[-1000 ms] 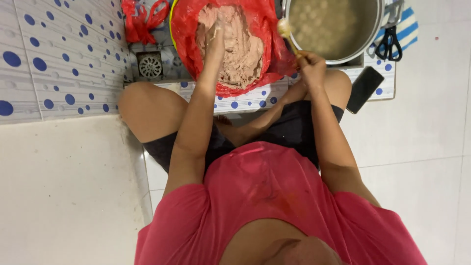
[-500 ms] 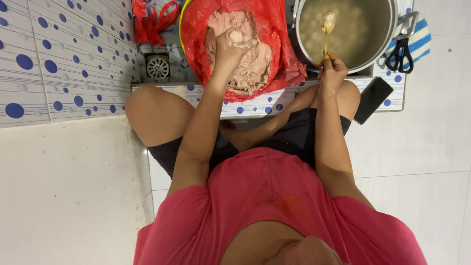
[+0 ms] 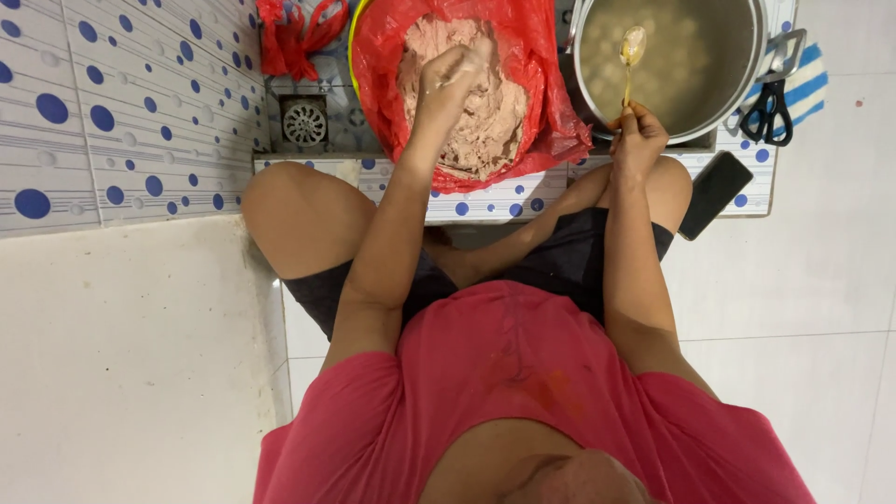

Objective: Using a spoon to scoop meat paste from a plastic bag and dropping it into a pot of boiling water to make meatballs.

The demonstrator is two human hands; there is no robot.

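Head view looks down past a red shirt and folded knees to the right hand, fingers pinched shut on a spoon reaching over the steel pot of cloudy liquid. Beyond, the left hand curls into pink paste inside a red-lined basin, set close so both stay reachable; scissors lie beside the pot.

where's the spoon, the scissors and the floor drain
spoon [image 3: 632, 45], head view, on its bowl over the pot
scissors [image 3: 767, 110], head view, on the black handles
floor drain [image 3: 304, 124], head view, middle of the round metal grate
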